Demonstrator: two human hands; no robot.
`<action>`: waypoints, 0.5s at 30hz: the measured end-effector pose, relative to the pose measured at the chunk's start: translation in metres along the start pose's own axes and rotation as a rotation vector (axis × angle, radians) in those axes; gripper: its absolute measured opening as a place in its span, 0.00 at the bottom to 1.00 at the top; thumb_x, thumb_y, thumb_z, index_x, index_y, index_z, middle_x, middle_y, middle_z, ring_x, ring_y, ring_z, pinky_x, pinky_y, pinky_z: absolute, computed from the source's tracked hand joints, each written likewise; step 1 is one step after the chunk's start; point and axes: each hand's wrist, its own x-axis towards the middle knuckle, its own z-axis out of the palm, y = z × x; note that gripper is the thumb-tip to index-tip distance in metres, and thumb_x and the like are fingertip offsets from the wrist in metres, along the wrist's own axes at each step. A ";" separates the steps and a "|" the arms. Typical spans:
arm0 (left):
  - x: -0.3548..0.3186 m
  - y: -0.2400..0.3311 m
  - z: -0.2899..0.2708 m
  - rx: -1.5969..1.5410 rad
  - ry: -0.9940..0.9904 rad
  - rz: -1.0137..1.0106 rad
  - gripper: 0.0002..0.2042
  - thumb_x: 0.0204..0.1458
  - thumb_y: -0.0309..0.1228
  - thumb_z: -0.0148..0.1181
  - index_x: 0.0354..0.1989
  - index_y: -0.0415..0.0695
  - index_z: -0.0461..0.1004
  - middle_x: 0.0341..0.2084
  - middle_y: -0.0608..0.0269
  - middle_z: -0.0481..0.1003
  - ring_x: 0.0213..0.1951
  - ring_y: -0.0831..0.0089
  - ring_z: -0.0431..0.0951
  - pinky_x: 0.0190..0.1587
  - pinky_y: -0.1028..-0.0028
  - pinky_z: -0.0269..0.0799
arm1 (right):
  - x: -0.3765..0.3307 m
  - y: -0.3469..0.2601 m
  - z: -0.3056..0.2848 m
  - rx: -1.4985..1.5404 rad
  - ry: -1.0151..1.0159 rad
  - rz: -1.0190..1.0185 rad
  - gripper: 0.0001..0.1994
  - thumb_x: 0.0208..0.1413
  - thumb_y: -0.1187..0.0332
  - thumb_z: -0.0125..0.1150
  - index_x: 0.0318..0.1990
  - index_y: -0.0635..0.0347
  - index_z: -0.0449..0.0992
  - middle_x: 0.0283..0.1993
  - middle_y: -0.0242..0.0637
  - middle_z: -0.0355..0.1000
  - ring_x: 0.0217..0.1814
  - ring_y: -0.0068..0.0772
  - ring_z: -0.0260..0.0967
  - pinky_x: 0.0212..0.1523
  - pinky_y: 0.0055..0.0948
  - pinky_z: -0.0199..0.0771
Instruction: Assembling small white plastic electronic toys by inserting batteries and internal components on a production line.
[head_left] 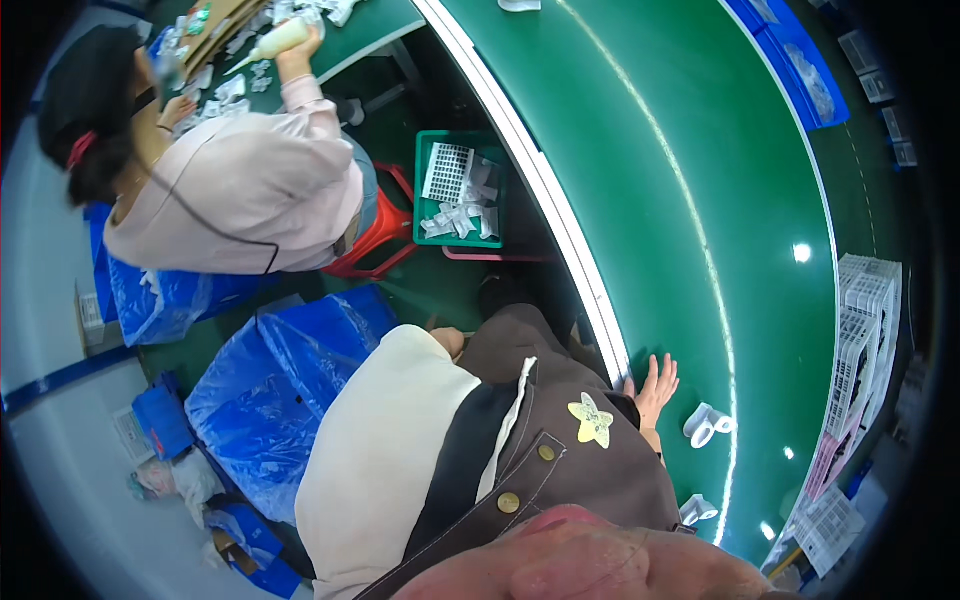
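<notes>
My right hand (656, 392) rests on the green tabletop (640, 250) by its pale edge, fingers stretched out and apart, holding nothing. Close beside it on the right lies a white piece with rounded, loop-like ends (706, 425). A second white piece (698, 509) lies farther down the table, partly hidden by my apron. My left hand (450, 342) hangs low at my side, away from the table. Only a bit of it shows past the cream sleeve (375, 420), so its fingers are hidden.
A green crate (419, 190) of white parts stands beside the table. At left, a co-worker in pink (240, 195) sits on a red stool (388, 235), holding a squeeze bottle (282, 40). Blue plastic-lined bins (270, 400) stand behind. White baskets (855, 340) line the table's right side.
</notes>
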 end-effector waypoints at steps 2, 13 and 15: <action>0.006 0.001 0.001 -0.002 -0.036 0.011 0.16 0.48 0.41 0.52 0.35 0.39 0.76 0.37 0.46 0.75 0.41 0.52 0.75 0.44 0.61 0.70 | 0.006 -0.006 0.000 -0.016 -0.012 0.019 0.33 0.41 0.63 0.61 0.59 0.55 0.59 0.66 0.49 0.48 0.68 0.56 0.42 0.63 0.60 0.37; 0.006 -0.002 0.014 -0.111 -0.215 -0.055 0.19 0.50 0.41 0.51 0.44 0.41 0.72 0.43 0.48 0.73 0.45 0.52 0.74 0.48 0.60 0.68 | 0.077 -0.050 0.000 -0.010 -0.139 -0.241 0.28 0.52 0.63 0.50 0.61 0.61 0.55 0.66 0.55 0.45 0.69 0.59 0.38 0.64 0.59 0.29; 0.013 0.004 0.023 -0.128 -0.227 -0.074 0.19 0.50 0.42 0.51 0.45 0.41 0.72 0.44 0.48 0.73 0.45 0.52 0.73 0.48 0.60 0.68 | 0.074 -0.047 0.004 0.060 -0.061 -0.232 0.28 0.50 0.62 0.53 0.59 0.60 0.59 0.65 0.55 0.48 0.68 0.60 0.39 0.64 0.61 0.28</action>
